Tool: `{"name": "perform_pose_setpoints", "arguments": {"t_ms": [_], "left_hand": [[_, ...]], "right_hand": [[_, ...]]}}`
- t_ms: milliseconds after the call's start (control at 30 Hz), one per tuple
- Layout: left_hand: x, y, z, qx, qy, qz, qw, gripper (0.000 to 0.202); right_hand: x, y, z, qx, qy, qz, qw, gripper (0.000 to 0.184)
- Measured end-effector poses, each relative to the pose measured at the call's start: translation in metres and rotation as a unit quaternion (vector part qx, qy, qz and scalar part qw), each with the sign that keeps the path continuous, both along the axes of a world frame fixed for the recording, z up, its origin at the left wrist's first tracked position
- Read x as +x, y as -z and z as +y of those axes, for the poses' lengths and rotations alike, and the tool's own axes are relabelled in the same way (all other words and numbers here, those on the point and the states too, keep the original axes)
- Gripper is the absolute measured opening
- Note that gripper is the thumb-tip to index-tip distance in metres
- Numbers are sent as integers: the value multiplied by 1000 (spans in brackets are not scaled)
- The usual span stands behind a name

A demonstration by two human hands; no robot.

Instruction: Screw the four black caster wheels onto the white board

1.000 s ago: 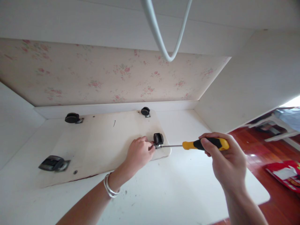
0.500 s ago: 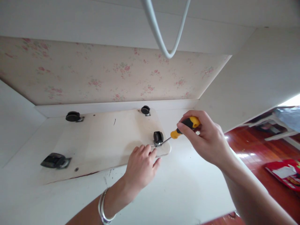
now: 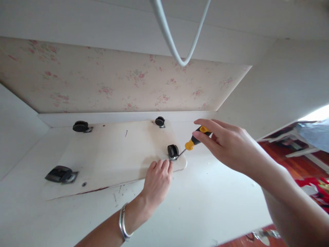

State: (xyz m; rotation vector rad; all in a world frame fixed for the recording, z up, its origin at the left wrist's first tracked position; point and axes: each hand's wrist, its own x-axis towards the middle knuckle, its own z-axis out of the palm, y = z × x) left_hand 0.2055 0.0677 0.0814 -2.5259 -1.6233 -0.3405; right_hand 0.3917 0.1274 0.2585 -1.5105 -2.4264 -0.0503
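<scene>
A pale wooden board [image 3: 113, 154] lies flat on a white surface with black caster wheels at its corners. My right hand [image 3: 226, 145] grips a yellow and black screwdriver [image 3: 194, 140], whose thin shaft points down-left at the metal base of the near-right caster [image 3: 173, 151]. My left hand [image 3: 158, 181] rests on the board's near edge just below that caster, fingers laid flat and holding nothing. A silver bracelet [image 3: 123, 223] circles my left wrist.
Other casters sit at the far right [image 3: 159, 121], far left [image 3: 80, 126] and near left [image 3: 59, 174] corners. Floral-papered panel [image 3: 115, 82] stands behind. A white cord loop [image 3: 180, 44] hangs overhead. Red wood floor and a red object [image 3: 317, 187] lie to the right.
My right hand swung the screwdriver from level to steeply tilted, nearer the caster. My left hand left the caster base and settled flat on the board's edge.
</scene>
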Motion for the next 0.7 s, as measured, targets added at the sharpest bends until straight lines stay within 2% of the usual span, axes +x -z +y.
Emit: {"name": "perform_pose_setpoints", "arguments": {"t_ms": [67,133,200,333,500,633,700], "left_hand": [[-1,0,-1,4,1,1,1000,28],[-2,1,-2,8,4,8,1000,28],[-2,1,-2,14,11,19,1000,30],[-3,1,-3,18,15,32,999,33],[-3,2,-3,14,12,23,1000,31],[-2,2,-2,10,17,14,1000,31],[-2,1,-2,10,14,13,1000,31]], "right_hand": [[-1,-2,0,-19,-11,-17,1000,48],[-1,-5,-1,-56,-49,-13,997,53],[-3,-7,-2,-63,-60,-30,996,50],[-9,-11,-5,2,37,-149,988,45],[-9,-14,-8,-46,-59,-145,987,40],[-11,-16,-9,-18,34,-224,974,49],[-12,-19,-9,-33,9,-210,977,47]]}}
